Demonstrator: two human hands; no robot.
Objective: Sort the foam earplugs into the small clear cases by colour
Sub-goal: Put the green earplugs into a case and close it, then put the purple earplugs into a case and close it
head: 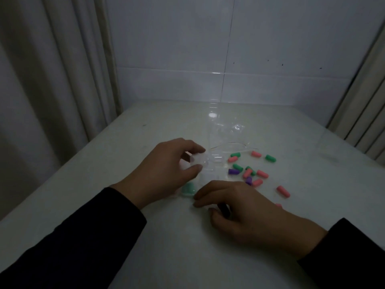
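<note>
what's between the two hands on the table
In the head view, a green earplug in a clear case lies between the left hand and right hand, with more clear cases just beyond.

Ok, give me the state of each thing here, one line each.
left hand: pinching a small clear case
right hand: fingers curled, resting on the table
green earplugs in a case: by the left wrist
loose earplugs: scattered, unsorted

text: none legible | labels: none | brands: none | numbers: none | signs: none
</note>
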